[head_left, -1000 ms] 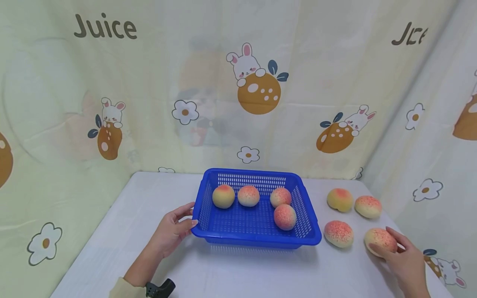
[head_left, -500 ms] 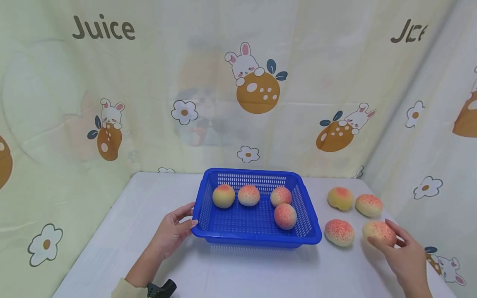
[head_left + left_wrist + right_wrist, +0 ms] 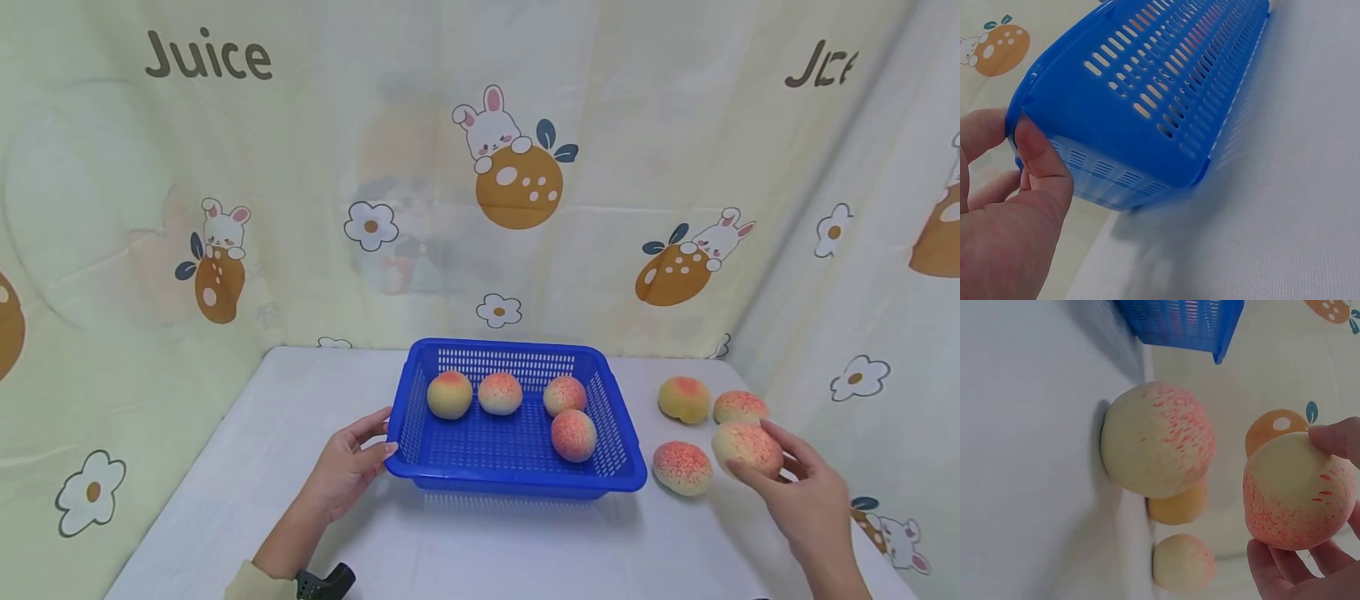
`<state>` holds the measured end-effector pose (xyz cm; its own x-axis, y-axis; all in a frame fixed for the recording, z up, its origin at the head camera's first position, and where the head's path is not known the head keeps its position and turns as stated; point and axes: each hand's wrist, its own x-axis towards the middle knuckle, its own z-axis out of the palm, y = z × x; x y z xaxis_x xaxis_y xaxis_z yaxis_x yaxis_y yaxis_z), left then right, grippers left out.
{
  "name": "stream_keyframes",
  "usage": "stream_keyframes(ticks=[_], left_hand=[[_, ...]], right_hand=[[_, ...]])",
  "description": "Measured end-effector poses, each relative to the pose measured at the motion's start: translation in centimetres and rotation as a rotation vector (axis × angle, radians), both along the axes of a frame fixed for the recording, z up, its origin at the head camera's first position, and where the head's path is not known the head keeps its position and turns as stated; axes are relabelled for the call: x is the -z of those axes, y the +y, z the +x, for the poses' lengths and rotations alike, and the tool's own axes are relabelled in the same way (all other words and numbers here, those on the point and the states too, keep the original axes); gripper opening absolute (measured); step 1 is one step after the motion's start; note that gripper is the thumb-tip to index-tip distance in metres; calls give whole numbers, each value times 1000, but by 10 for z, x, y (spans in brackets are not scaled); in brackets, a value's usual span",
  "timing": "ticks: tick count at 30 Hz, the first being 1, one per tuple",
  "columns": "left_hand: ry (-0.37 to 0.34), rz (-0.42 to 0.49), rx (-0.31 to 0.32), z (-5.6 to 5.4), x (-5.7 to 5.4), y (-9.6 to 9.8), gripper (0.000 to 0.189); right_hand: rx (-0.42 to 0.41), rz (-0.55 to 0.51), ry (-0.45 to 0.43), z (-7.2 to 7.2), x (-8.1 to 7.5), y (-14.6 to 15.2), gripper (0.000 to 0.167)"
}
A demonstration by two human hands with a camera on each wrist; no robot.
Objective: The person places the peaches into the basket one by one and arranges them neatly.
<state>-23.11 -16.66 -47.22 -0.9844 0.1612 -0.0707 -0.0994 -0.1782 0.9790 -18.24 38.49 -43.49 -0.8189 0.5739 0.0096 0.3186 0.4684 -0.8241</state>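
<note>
My left hand [image 3: 351,467] grips the left rim of a blue plastic basket [image 3: 517,478], thumb on the outside wall in the left wrist view. In the basket sit a yellow peach [image 3: 450,395], a pale pink-topped peach [image 3: 500,393] and two redder peaches at the right. A cream peach with red speckles [image 3: 1297,490] is held between the thumb and fingers of my right hand [image 3: 806,492], raised off the table. Close to it on the table are a speckled peach [image 3: 682,468], a yellow peach [image 3: 684,400] and another speckled one [image 3: 740,407], partly overlapped by the held peach.
A white-covered table [image 3: 480,550] bears everything. Behind it hangs a pale curtain [image 3: 420,275] printed with rabbits and fruit, and more curtain closes off the right side. The basket's right rim stands close to the nearest loose peach.
My right hand has lifted the speckled peach from the table and carried it up and slightly left. The left hand and the basket have stayed in place.
</note>
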Motion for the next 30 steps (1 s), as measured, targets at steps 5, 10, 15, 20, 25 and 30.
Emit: stream_keyframes(ticks=[5,10,15,20,25,30], left_hand=[[10,2,-3,0,1,1,62],[12,1,-11,0,2,1,62],[7,3,-14,0,4,1,61],[-8,18,-19,-2,3,1,61],[-14,23,-17,-2,3,0,61],[-12,19,-12,-2,3,0,61]], right_hand=[[-56,32,54,1,-5,-8,88],[-108,27,121,0,-9,-16,87],[-142,45,171,-1,-11,-26,84],[-184,65,185,-4,-13,-34,80],[-234,90,178,-7,-17,-44,80],[-288,93,196,-10,-20,-55,81]])
